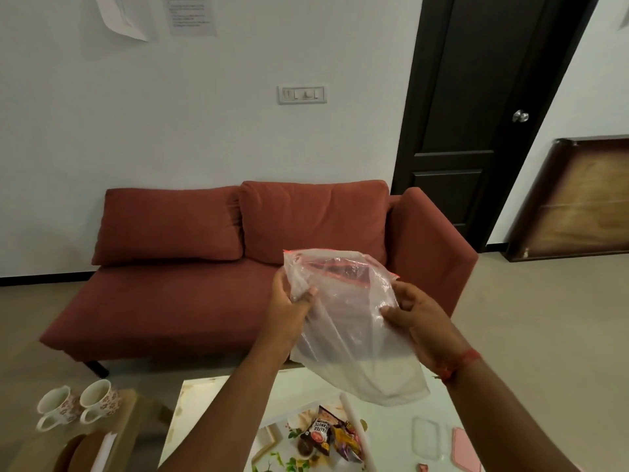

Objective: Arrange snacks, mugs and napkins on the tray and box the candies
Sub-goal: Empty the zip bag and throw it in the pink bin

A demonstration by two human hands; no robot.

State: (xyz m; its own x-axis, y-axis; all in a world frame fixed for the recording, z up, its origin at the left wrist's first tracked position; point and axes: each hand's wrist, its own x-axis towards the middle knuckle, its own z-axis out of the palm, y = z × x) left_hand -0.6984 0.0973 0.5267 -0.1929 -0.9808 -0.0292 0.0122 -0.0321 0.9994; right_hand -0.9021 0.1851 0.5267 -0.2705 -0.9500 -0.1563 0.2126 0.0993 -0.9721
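I hold a clear zip-top plastic bag (347, 321) with a red seal strip up in front of me, above the white table (299, 390). My left hand (289, 311) pinches its left edge and my right hand (418, 315) grips its right side. Below, on a floral tray (272, 454), lie snack packets (326, 437), one labelled salted peanuts. A clear plastic box (425, 437) and a pink lid (466, 451) rest on the table at lower right. Two floral mugs (78, 403) stand at lower left on a wooden surface (129, 417).
A rust-red sofa (238, 267) stands behind the table against the white wall. A dark door (476, 114) is at the right, with a wooden board (578, 199) leaning on the wall beside it. A white roll (357, 430) lies across the tray.
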